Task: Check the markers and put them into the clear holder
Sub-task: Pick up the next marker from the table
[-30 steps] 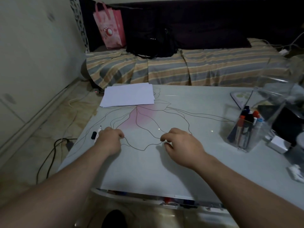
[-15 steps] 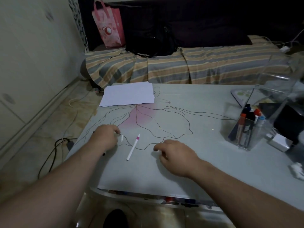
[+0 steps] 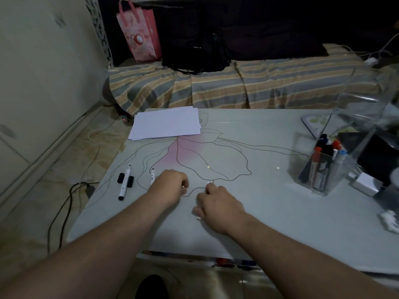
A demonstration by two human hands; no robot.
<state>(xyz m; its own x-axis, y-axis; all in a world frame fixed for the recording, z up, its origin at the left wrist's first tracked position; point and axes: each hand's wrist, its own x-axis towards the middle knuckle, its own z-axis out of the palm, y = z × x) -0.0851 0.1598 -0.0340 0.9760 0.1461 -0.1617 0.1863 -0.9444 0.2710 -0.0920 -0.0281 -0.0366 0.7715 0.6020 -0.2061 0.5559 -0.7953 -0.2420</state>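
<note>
No readable writing on the markers. Your left hand (image 3: pixel 170 186) is curled over a marker (image 3: pixel 152 176), your right hand (image 3: pixel 218 203) curled on a white one — grip unclear. Another marker (image 3: pixel 125 182) lies uncapped near the table's (image 3: pixel 269 223) left edge; clear holder (image 3: pixel 321 169) well right.

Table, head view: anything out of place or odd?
Two markers lie uncapped on the table: one at the left with two black caps beside it, another poking out from under the left hand. The rest stand in the clear holder.
</note>
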